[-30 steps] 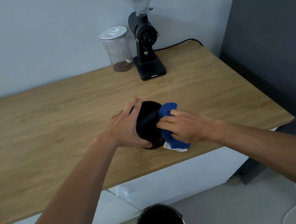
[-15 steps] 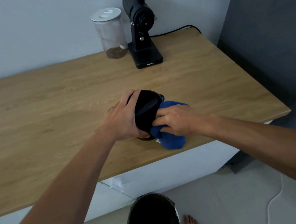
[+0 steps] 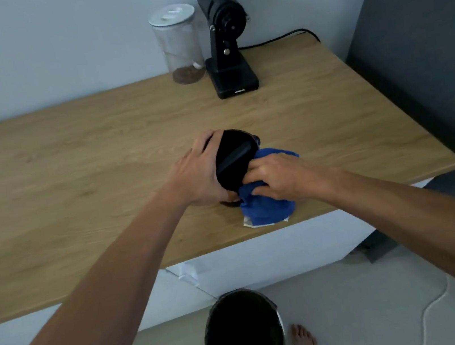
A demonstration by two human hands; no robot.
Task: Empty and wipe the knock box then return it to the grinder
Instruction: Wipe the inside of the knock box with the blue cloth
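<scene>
There, near the front edge of the wooden tabletop point(image 3: 71, 173), the black knock box point(image 3: 234, 157) sat tilted on its side, its open mouth and crossbar turned toward me. My left hand point(image 3: 195, 174) wrapped its left wall, fingers point(image 3: 203, 141) curled over the upper rim and clamped on it. My right hand point(image 3: 279, 177) pressed a blue cloth point(image 3: 267, 207) against the box's right lower rim, fingers bent and closed on the fabric, their tips at the mouth. The cloth bunched under my palm and spilled onto the tabletop, a pale tag showing at its near end. Toward the back edge stood the black grinder point(image 3: 226, 41), well apart from the box, with a clear lidded jar point(image 3: 179, 45) just beside it on the left. Down on the floor, below the front edge, a dark round bin point(image 3: 243, 334) stood open.
</scene>
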